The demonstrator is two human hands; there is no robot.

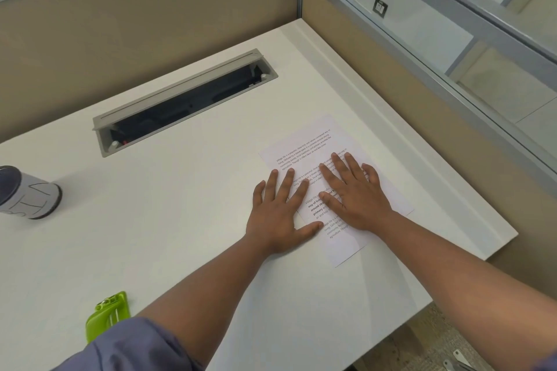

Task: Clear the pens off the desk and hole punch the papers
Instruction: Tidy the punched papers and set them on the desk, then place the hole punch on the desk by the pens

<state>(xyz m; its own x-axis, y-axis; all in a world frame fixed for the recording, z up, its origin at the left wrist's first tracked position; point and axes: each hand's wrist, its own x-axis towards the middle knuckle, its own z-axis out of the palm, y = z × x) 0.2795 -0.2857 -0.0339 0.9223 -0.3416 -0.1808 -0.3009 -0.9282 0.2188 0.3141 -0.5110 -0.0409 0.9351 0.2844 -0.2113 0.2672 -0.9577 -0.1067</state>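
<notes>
While both hands lie flat with straight fingers, grasping nothing, the papers (304, 144) sit beneath the right hand (358, 193) and the left hand (277, 211). No pens show; the green hole punch (108, 315) waits well behind the left hand, so punching seems undone.

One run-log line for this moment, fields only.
left hand: flat on papers | right hand: flat on papers | green hole punch: untouched | pens: none visible
</notes>
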